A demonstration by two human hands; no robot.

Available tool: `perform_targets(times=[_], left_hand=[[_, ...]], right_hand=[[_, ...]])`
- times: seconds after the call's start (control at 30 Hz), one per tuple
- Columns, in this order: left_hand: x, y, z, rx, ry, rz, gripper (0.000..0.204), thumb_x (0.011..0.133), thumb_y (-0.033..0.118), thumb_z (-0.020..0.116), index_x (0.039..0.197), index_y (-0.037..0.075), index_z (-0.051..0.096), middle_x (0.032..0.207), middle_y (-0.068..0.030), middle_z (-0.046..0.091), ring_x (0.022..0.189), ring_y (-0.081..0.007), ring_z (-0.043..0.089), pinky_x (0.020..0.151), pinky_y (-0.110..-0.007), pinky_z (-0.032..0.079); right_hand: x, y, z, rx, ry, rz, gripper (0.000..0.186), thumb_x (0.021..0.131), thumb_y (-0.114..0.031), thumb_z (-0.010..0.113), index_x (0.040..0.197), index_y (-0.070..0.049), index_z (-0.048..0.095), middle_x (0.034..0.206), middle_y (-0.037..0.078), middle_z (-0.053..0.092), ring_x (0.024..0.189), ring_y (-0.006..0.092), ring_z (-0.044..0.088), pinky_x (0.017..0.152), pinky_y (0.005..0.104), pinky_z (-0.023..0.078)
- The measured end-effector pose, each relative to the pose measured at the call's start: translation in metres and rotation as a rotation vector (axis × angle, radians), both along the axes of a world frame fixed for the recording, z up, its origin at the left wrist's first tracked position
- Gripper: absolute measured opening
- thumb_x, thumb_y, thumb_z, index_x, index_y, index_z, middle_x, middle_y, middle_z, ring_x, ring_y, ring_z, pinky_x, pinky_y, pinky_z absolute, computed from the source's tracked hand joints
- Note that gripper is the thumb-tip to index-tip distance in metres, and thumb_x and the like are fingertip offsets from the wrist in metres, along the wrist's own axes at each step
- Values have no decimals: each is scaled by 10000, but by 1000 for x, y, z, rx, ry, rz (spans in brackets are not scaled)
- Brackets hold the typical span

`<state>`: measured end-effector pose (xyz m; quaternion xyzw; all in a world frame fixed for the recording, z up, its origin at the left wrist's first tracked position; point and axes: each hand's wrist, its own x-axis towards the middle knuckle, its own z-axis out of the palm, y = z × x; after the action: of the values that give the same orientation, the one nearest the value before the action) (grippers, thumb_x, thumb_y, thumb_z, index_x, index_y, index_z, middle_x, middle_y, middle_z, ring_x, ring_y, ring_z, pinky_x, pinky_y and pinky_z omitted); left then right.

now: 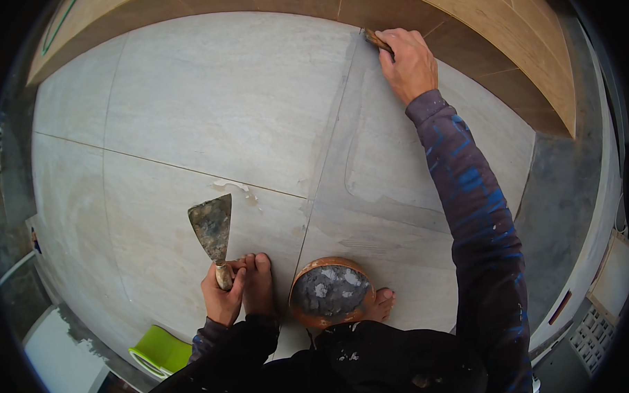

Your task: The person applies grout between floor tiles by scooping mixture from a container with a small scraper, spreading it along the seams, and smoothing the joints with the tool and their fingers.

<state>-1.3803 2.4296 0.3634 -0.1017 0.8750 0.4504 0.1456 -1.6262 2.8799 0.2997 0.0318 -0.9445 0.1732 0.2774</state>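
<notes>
Right hand [410,67]: grip closed on a small, brown-handled hand tool [380,44], its end at the tile joint beside a brown tiled step [429,20]; working edge too small to make out. Risk: a steep angle or hard pressure could scratch tile or drag filler out.

Left hand [222,298]: grip closed round the worn, pale handle of a wedge-shaped metal putty knife [212,222], blade pointing forward, mottled with dried residue. Risk: loose crust could drop onto the floor; a slip could nick the bare left foot [258,285] close by.

Round, orange-brown bowl [305,317]: near the bare right foot [383,305], holding lumpy grey paste [335,300]. Risk: a shifted foot could tip it; left standing, the paste may stiffen.

Pale grey tiled floor [213,82]: faintly streaked, large-format; one dark, narrow joint [189,170]; dull grey smears [405,210] at right, liable to harden as haze.
</notes>
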Motion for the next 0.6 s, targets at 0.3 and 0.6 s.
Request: perform_targets(times=[0.3, 0.6], left_hand=[[17, -21, -16, 40, 18, -6, 69, 934, 0, 710, 997, -9, 684, 998, -78, 770, 828, -109, 626, 784, -269, 510], [50, 8, 4, 92, -33, -101, 104, 962, 59, 729, 1008, -15, 672, 984, -72, 727, 885, -119, 632, 826, -278, 514]], right_hand=[[48, -49, -2, -56, -30, 231, 259, 887, -3, 615, 1097, -73, 750, 1073, 41, 753, 1055, 264, 635, 870, 406, 554], [259, -82, 36, -342, -435, 242, 249, 891, -9, 683, 1132, -48, 738, 1083, 75, 739, 1042, 258, 630, 839, 385, 515]])
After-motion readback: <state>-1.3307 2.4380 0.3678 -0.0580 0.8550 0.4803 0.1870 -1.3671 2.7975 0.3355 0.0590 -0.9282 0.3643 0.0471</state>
